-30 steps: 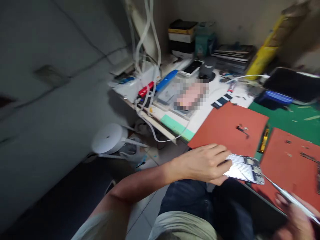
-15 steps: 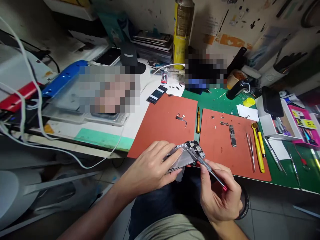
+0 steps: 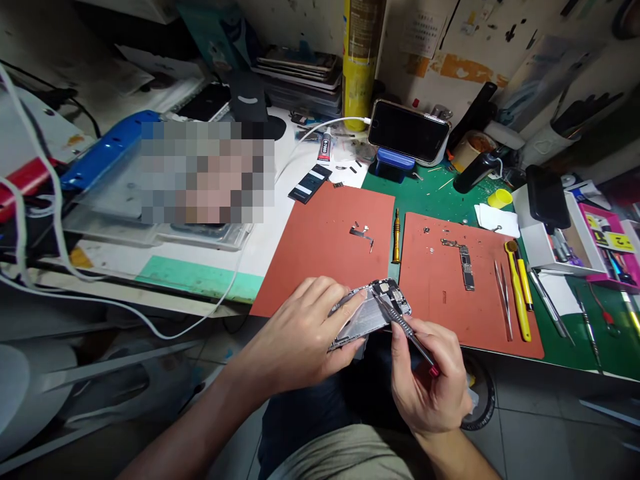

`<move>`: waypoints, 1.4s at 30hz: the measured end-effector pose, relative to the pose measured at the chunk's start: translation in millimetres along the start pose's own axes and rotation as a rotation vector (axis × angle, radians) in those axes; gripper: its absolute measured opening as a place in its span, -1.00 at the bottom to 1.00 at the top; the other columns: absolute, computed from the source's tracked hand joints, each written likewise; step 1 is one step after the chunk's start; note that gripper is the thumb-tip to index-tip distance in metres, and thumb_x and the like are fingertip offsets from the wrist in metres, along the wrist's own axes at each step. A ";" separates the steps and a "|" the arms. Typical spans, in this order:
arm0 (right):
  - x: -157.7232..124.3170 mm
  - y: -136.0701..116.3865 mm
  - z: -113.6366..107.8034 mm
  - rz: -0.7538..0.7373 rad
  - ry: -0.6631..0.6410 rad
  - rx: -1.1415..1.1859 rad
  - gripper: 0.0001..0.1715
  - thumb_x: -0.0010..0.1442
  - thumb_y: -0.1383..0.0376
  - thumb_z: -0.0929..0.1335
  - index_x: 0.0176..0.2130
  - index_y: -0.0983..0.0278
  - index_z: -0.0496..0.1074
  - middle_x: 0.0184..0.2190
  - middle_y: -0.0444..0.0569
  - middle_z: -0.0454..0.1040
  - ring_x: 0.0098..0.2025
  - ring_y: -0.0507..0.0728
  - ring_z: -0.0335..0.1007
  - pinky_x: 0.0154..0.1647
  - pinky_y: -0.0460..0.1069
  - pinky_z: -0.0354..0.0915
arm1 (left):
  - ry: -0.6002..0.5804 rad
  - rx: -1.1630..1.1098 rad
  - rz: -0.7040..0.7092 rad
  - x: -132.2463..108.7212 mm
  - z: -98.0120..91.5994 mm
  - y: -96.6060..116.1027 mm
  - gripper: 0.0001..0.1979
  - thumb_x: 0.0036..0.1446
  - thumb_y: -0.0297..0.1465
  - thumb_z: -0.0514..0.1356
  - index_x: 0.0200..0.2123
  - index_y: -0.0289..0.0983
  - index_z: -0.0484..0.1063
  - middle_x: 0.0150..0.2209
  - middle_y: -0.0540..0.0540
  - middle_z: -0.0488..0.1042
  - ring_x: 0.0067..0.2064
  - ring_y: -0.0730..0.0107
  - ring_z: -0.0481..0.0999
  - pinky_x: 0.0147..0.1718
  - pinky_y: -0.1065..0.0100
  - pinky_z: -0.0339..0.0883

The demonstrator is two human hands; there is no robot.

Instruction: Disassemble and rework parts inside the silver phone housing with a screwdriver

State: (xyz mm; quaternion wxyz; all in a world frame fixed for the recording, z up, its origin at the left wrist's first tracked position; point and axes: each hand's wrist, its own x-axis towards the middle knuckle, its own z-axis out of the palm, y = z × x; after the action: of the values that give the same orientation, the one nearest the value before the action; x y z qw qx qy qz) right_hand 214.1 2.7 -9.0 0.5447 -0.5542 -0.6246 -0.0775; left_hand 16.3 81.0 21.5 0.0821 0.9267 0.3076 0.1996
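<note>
My left hand [image 3: 300, 333] grips an opened phone housing [image 3: 373, 310] by its left side and holds it tilted over the near edge of the left red mat [image 3: 320, 247]. My right hand [image 3: 425, 380] is closed on a thin screwdriver [image 3: 405, 330] with a red end. Its tip rests inside the upper part of the housing. Both hands hover above my lap at the bench edge.
A second red mat [image 3: 450, 293] carries a logic board [image 3: 465, 257]. Tweezers [image 3: 500, 300] and yellow pry tools [image 3: 517, 293] lie at its right. A brass-handled driver [image 3: 396, 237] lies between the mats. A phone [image 3: 407, 130] stands on a blue stand; a yellow can [image 3: 357, 60] is behind.
The view swung right from the floor and bench's left end to the work mats, then steadied. My right hand came in and set the screwdriver tip into the housing, edging slightly left.
</note>
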 end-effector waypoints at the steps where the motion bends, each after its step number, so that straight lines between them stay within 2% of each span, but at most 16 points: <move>1: -0.3 0.1 0.4 -0.003 0.002 -0.001 -0.41 0.14 0.63 0.59 0.08 0.33 0.46 -0.13 0.02 0.67 -0.13 0.15 0.67 -0.19 0.07 0.64 | -0.002 -0.003 0.000 0.0 0.2 -0.1 -0.55 0.43 -0.32 0.18 0.27 -0.46 0.42 -0.04 -0.31 0.50 -0.06 -0.05 0.43 -0.09 -0.04 0.46; 10: -1.8 -0.1 3.2 -0.016 0.007 -0.011 -0.41 0.12 0.65 0.59 0.06 0.36 0.46 -0.13 0.05 0.67 -0.13 0.15 0.68 -0.17 0.07 0.64 | -0.024 -0.025 0.006 0.6 -1.9 -2.2 -0.54 0.44 -0.29 0.16 0.27 -0.46 0.42 -0.03 -0.32 0.50 -0.05 -0.06 0.44 -0.07 -0.05 0.45; 16: -5.2 1.6 4.2 0.001 0.016 -0.028 -0.44 0.17 0.59 0.59 0.08 0.30 0.46 -0.13 -0.01 0.68 -0.14 0.13 0.68 -0.18 0.06 0.65 | -0.033 -0.034 0.002 0.5 -2.6 -2.9 -0.54 0.45 -0.28 0.15 0.27 -0.43 0.41 -0.02 -0.32 0.51 -0.05 -0.03 0.44 -0.08 -0.03 0.45; 21: -2.9 1.9 3.7 -0.016 -0.021 -0.025 -0.41 0.16 0.61 0.58 0.09 0.32 0.44 -0.13 0.02 0.67 -0.12 0.14 0.67 -0.17 0.07 0.65 | -0.029 -0.045 0.012 1.6 -2.6 -3.4 -0.53 0.45 -0.27 0.14 0.26 -0.46 0.42 -0.03 -0.34 0.51 -0.06 -0.04 0.43 -0.10 -0.04 0.45; 26: 2.7 -1.3 3.2 -0.038 -0.042 -0.072 -0.52 0.23 0.57 0.56 0.05 0.28 0.44 -0.16 -0.02 0.68 -0.16 0.11 0.66 -0.19 0.04 0.64 | -0.019 -0.053 0.022 1.4 -2.9 -4.0 -0.54 0.48 -0.26 0.11 0.25 -0.47 0.42 -0.03 -0.35 0.52 -0.06 -0.04 0.44 -0.12 -0.05 0.47; 31: 5.4 -5.3 3.3 -0.102 -0.037 -0.098 -0.55 0.19 0.59 0.57 0.01 0.36 0.46 -0.18 0.07 0.68 -0.16 0.14 0.66 -0.21 0.04 0.62 | 0.007 -0.055 0.026 0.2 -1.8 -5.6 -0.57 0.48 -0.26 0.13 0.21 -0.47 0.44 -0.03 -0.35 0.53 -0.06 -0.03 0.45 -0.12 -0.03 0.46; 37: 2.7 -3.2 3.8 -0.159 -0.008 -0.148 -0.59 0.19 0.53 0.60 -0.02 0.36 0.49 -0.27 0.03 0.66 -0.26 0.12 0.64 -0.29 0.02 0.58 | 0.004 -0.054 0.031 0.3 -1.2 -5.6 -0.58 0.47 -0.28 0.14 0.20 -0.47 0.44 -0.02 -0.35 0.53 -0.05 -0.04 0.46 -0.12 -0.04 0.46; 42: -1.4 5.7 5.3 -0.206 -0.019 -0.147 -0.54 0.17 0.53 0.61 0.00 0.36 0.47 -0.37 -0.03 0.61 -0.40 0.07 0.50 -0.39 -0.01 0.44 | -0.007 -0.057 0.015 0.7 -2.7 -5.4 -0.58 0.48 -0.27 0.12 0.23 -0.42 0.42 -0.02 -0.34 0.54 -0.05 -0.02 0.47 -0.10 -0.03 0.47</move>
State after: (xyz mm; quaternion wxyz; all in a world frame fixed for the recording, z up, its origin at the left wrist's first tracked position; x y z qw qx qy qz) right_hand 215.1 7.7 -15.0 0.4857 -0.5262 -0.6761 -0.1733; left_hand 12.7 85.8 22.7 0.1078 0.9270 0.2944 0.2056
